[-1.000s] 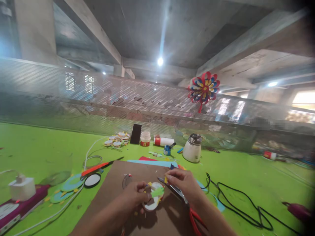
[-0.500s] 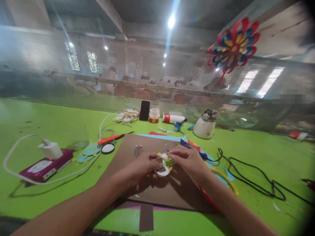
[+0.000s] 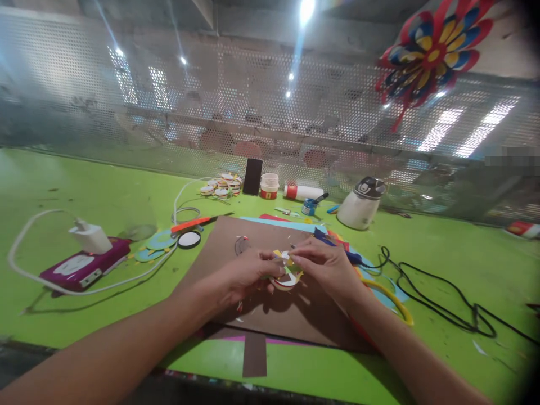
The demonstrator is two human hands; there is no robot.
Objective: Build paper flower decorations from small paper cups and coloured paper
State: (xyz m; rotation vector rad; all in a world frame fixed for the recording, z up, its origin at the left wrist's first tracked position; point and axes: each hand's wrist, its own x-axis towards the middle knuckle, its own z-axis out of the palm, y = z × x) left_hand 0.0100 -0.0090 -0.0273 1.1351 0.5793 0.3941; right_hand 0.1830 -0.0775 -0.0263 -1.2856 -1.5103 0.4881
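Note:
My left hand and my right hand meet over a brown sheet on the green table. Both pinch a small round paper piece, white with yellow, red and green bits on it. The left fingers curl round its near left side. The right thumb and fingers press on its top edge. Part of the piece is hidden under the fingers.
Scissors with a yellow handle lie under my right forearm. A black cable loops to the right. A magenta box with a white charger lies left. A white jug, glue pots and a paper pinwheel stand at the back.
The view has tilted down and the hands now sit nearer the middle. My right hand no longer holds the scissors seen one second ago; both hands have closed in on the round piece.

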